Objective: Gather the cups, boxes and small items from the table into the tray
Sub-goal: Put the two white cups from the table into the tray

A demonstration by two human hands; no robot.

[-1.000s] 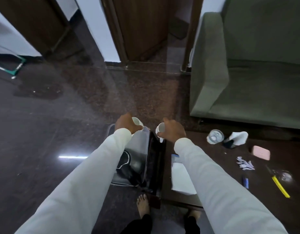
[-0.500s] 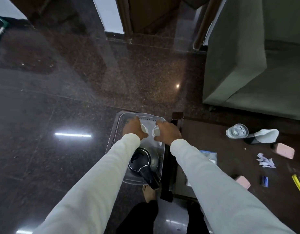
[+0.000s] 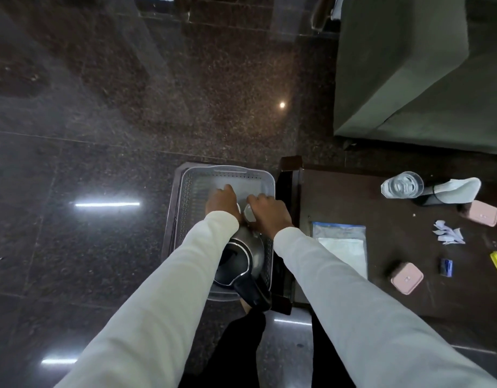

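Both hands had come lower into the pale grey perforated plastic tray (image 3: 185, 219) since half a second before, and the view had tipped further down. The left hand (image 3: 222, 203) was curled around a small white cup (image 3: 238, 207), almost hidden beneath it, and the right hand (image 3: 269, 210) gripped a second small white cup (image 3: 248, 213) just beside the first, both at the tray's middle, near its right wall; whether the cups touched the tray floor could not be told. A black electric kettle (image 3: 239, 261) lay in the tray's near end, partly under the left sleeve. The tray sat on the dark speckled floor (image 3: 102, 135) against the left edge of the dark wooden table (image 3: 381, 247). On the table, a clear zip bag holding white paper (image 3: 342, 242) lay near that left edge, a pink square box (image 3: 406, 277) toward the near edge, another pink box (image 3: 483, 217) toward the right edge, and a clear glass on its side (image 3: 402, 184) by the far edge.
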